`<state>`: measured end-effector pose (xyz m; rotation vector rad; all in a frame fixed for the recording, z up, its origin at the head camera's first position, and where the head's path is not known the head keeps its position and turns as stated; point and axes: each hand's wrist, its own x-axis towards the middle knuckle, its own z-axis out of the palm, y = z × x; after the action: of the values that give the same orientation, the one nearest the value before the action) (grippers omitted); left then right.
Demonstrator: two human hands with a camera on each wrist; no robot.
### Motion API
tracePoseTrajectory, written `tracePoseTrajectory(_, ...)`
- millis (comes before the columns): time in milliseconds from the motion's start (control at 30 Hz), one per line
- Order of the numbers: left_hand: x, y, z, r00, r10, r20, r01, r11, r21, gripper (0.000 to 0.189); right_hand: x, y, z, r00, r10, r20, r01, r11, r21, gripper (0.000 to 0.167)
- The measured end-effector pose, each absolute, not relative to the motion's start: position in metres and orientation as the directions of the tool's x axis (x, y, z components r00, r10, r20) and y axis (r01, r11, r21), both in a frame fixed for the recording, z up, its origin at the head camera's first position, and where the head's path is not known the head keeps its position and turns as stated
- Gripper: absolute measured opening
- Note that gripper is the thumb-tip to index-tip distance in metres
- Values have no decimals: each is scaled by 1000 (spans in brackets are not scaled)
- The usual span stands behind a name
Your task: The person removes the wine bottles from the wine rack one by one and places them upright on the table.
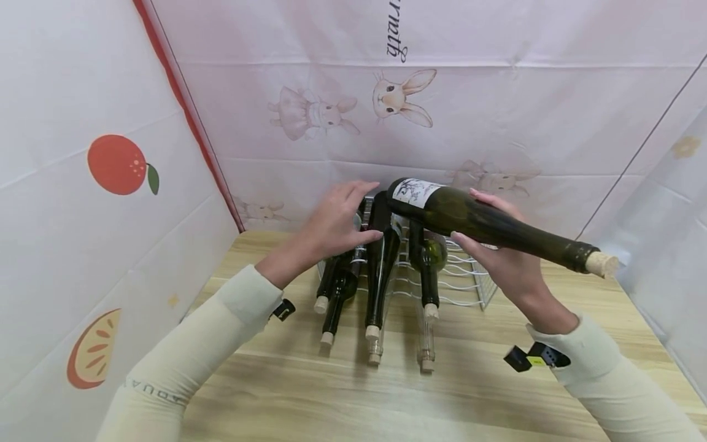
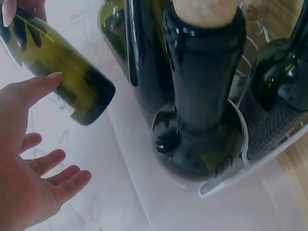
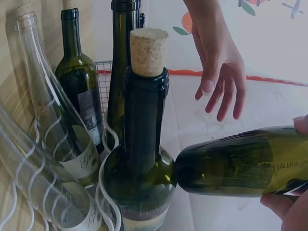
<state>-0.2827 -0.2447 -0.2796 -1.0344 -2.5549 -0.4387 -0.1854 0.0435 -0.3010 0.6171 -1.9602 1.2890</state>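
My right hand (image 1: 519, 273) grips a green wine bottle (image 1: 469, 215) round its body, thumb on the near side. The bottle lies tilted, corked neck to the lower right, labelled base to the upper left above the rack. My left hand (image 1: 334, 221) has its fingers spread beside the base, holding nothing; in the right wrist view this hand (image 3: 221, 72) hangs apart from the held bottle (image 3: 231, 163). Below, a white wire rack (image 1: 477, 285) carries several corked bottles, among them a tall dark bottle (image 1: 375, 276) and a green bottle (image 1: 429, 270).
Two clear glass bottles (image 3: 43, 77) lie low in the rack, corks toward the front. More dark bottles (image 1: 337, 301) fill the rack's left side. The rack stands on a wood-grain table (image 1: 359, 405), close to a printed cloth wall (image 1: 331, 110) behind.
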Motion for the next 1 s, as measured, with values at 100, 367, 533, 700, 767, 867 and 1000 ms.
tracePoseTrajectory(100, -281, -241, -281, -648, 620, 442, 728, 675, 120, 93, -183, 40, -299, -638, -16, 770, -709, 402, -579, 72)
tracePoseTrajectory(367, -274, -233, -277, -619, 639, 457, 750, 653, 104, 96, -180, 34, -297, -656, -18, 755, -708, 362, -606, 70)
tracePoseTrajectory(533, -267, -229, -275, -596, 654, 466, 769, 632, 96, 96, -180, 30, -297, -659, -9, 752, -728, 258, -635, 65)
tracePoseTrajectory(700, -261, -226, -276, -557, 670, 491, 791, 607, 69, 96, -179, 27, -297, -674, -15, 739, -733, 144, -665, 63)
tracePoseTrajectory(767, -260, -224, -276, -545, 674, 499, 796, 602, 56, 97, -179, 26, -298, -678, -19, 735, -731, 130, -670, 62)
tracePoseTrajectory(867, -258, -223, -275, -530, 680, 507, 802, 596, 39, 98, -178, 24, -298, -680, -16, 733, -731, 100, -675, 62)
tracePoseTrajectory(1000, -256, -220, -274, -519, 685, 512, 805, 593, 23, 98, -177, 21, -297, -677, -14, 736, -736, 50, -676, 62)
